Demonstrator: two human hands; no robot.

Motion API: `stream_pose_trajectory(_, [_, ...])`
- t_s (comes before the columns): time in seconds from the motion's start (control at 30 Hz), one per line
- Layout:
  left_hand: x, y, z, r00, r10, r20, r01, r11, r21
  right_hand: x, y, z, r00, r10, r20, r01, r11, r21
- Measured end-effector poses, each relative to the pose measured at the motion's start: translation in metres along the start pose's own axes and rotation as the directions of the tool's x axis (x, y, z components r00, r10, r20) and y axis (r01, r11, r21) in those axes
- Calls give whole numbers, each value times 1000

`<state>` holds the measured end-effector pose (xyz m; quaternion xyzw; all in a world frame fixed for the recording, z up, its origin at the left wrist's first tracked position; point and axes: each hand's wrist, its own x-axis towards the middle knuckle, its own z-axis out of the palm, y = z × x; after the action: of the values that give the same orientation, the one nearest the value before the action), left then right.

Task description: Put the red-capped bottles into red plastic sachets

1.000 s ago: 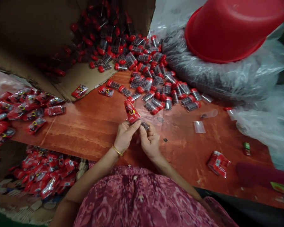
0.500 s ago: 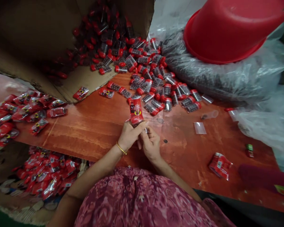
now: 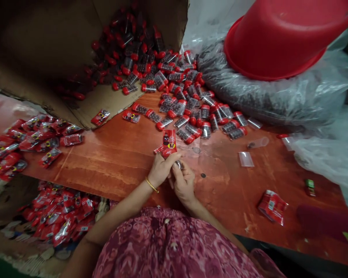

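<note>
My left hand (image 3: 161, 168), with a gold bangle at the wrist, is closed on a red printed plastic packet (image 3: 169, 142) that sticks up past the fingers. Pressed close beside it, my right hand (image 3: 185, 181) has its thumb and fingers closed on a small container (image 3: 178, 164) with a shiny grey, see-through end; most of it is covered by the fingers. Beyond the hands lies a heap of clear tubes (image 3: 185, 135) with red caps and dark round pieces inside. A filled red packet (image 3: 131, 116) rests on the table near that heap.
A tilted cardboard box (image 3: 116, 102) spills more tubes at the back left. Filled packets (image 3: 48, 157) are piled left, with more below the table edge (image 3: 60, 216). A red tub (image 3: 272, 42) sits on a plastic sack (image 3: 249, 96). Flat packets (image 3: 273, 207) lie at right.
The red packet has dropped slightly towards my hands. The shiny end of the container between my fingers shows more now. The hands stay together in nearly the same place.
</note>
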<state>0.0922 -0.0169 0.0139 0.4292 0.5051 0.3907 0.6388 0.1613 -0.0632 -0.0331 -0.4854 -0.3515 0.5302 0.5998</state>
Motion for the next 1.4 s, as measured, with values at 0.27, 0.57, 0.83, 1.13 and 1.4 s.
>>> stream_pose_trajectory(0.27, [2,-5,-3,993,117,6,-116,993,-19,8,-14,1,999,2,50,-8,993,115])
stream_pose_trajectory(0.57, [6,-14,3,996,16,-82,-26,992,-119,3,2,2,999,0,-51,0,1000,5])
stream_pose_trajectory(0.83, [-1,-10,3,988,140,-73,-136,989,56,11,-2,-1,1000,16,13,-17,998,62])
stream_pose_trajectory(1.13, [16,4,-17,950,111,-291,-179,959,-221,18,-7,-14,999,47,-5,-47,999,-21])
stream_pose_trajectory(1.4, [22,19,-43,937,105,-333,-205,937,-281,23,-30,-68,959,-202,-199,54,819,-571])
